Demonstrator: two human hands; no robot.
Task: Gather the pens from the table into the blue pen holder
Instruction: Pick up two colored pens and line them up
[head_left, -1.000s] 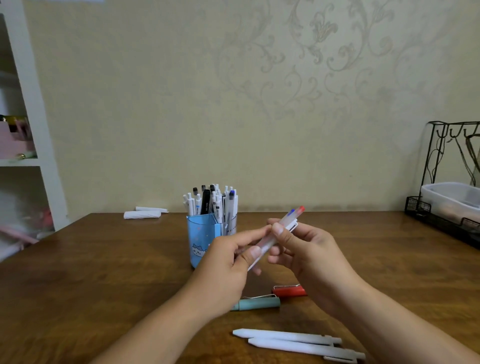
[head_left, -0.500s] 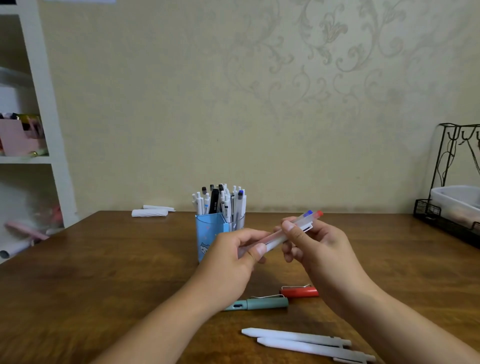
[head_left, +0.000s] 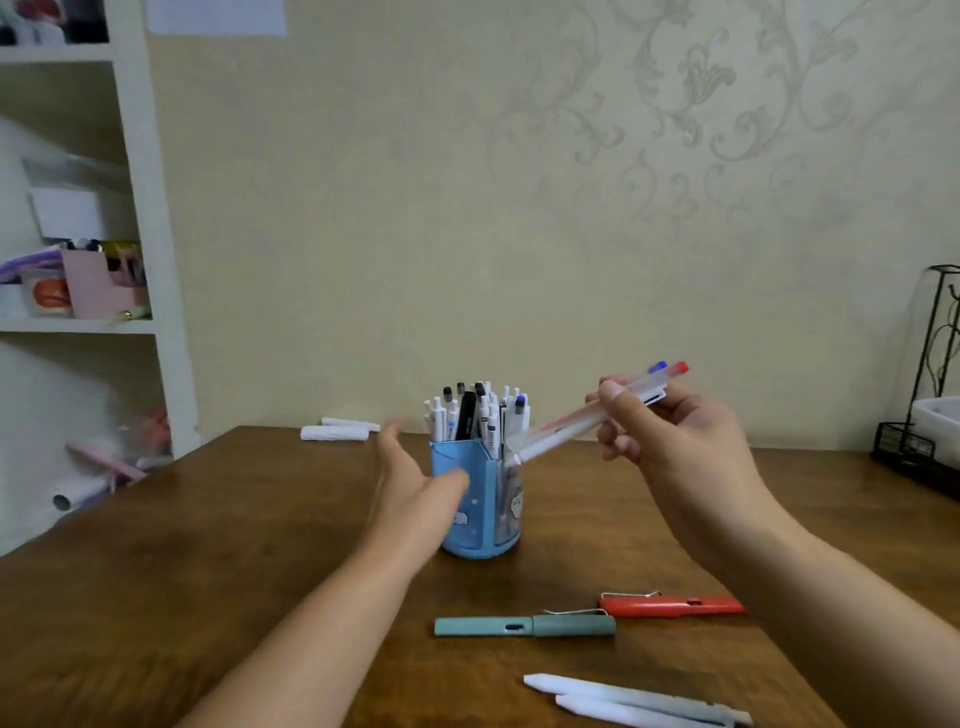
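Note:
The blue pen holder (head_left: 480, 514) stands mid-table, packed with several white and black pens. My right hand (head_left: 670, 436) grips two translucent pens (head_left: 571, 423), one red-capped and one blue-capped, tips pointing down-left just above the holder's right rim. My left hand (head_left: 410, 478) is open, fingers spread, at the holder's left side with its thumb against the wall. On the table lie a teal pen (head_left: 524, 626), a red pen (head_left: 672, 605) and two white pens (head_left: 639, 704).
Two white objects (head_left: 337, 430) lie at the table's far edge. A black wire rack (head_left: 930, 452) with a white tub stands at the far right. A white shelf unit (head_left: 150, 234) with clutter is to the left.
My left hand has let go of the two pens and moved left to the holder. My right hand has raised the pens toward the holder. The view has tilted closer.

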